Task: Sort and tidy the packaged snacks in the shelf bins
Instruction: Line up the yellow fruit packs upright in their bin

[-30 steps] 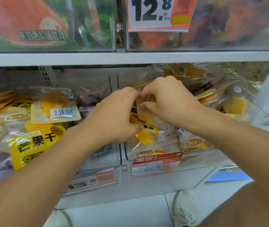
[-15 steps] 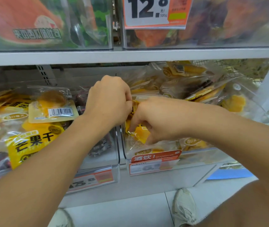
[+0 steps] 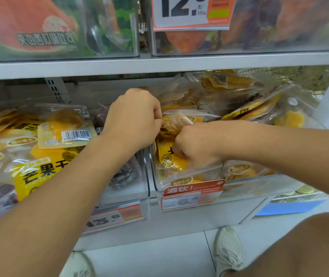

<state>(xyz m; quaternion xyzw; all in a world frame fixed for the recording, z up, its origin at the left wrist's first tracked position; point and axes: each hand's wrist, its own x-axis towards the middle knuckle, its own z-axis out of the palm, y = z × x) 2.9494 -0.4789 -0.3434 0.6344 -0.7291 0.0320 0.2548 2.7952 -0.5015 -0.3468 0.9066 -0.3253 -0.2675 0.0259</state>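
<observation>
Head view, only one. Working in the right clear bin [image 3: 245,182], lower shelf, amid a pile of mango packets. Left hand [image 3: 133,120] pinching the near-left edge of a clear mango packet [image 3: 177,121] lying on top of the pile; fingers curled tight, thumb side meeting the film, no spread visible. Right hand [image 3: 195,144] pressing down and gripping a yellow mango packet [image 3: 167,156] at the bin's near-left corner; fingers curled under and mostly hidden behind the knuckles, so exact contact hard to tell, probably pinching the packet's upper edge. Both hands nearly touching each other over the divider between the two bins.

Judging the step: squaring these two packets into the right bin, faces front. Doing it well likely meaning holding by the sealed edges, not crushing the fruit inside, sliding the yellow packet down flat behind the bin's front wall, then laying the clear one on it. Slippery film, so keeping the pinch firm. Risk: packets at the far right, leaning loosely, sliding down when the pile gets disturbed.

Left bin [image 3: 143,188] holding dark packets [image 3: 123,174], partly hidden by the left forearm. Further left, more mango packets, one barcode-up [image 3: 67,132]. Orange price tags [image 3: 191,194] clipped on the bin fronts.
</observation>
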